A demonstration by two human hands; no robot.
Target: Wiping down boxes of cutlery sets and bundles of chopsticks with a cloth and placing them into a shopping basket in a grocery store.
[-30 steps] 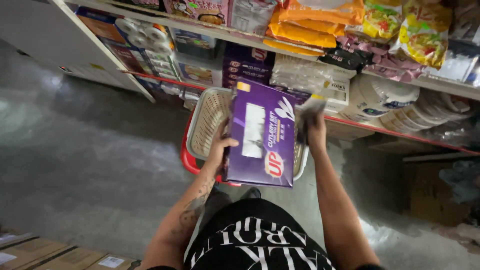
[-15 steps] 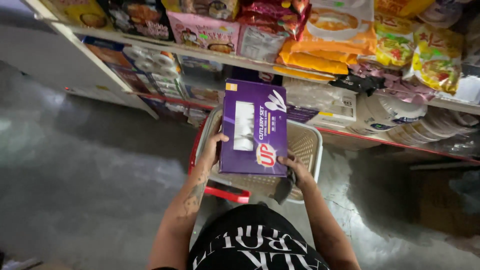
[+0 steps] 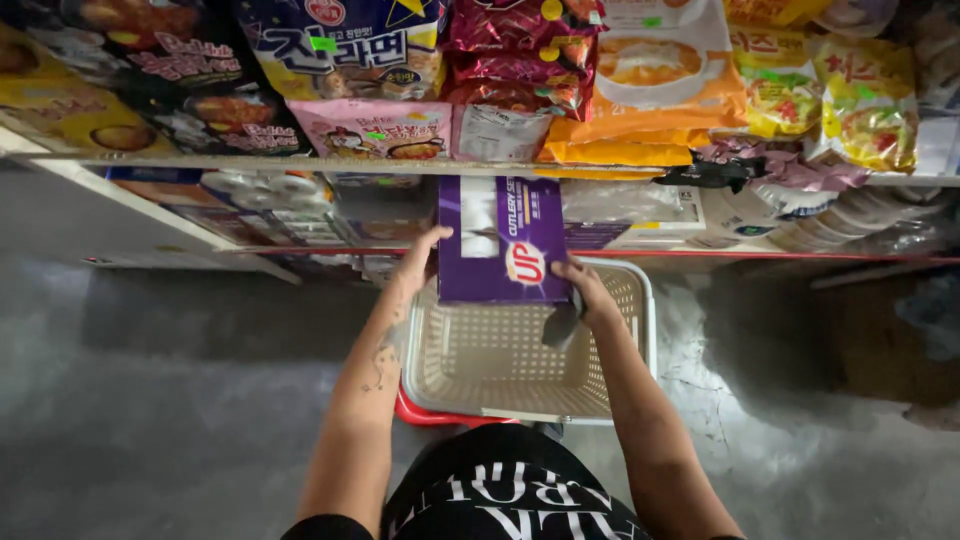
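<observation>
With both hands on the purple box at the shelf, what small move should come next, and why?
Probably push the purple box a little further in. Its far end is already under the upper shelf, while its near end hangs over the beige basket. The left hand holds its side and the right hand its near corner, so both can push.
</observation>
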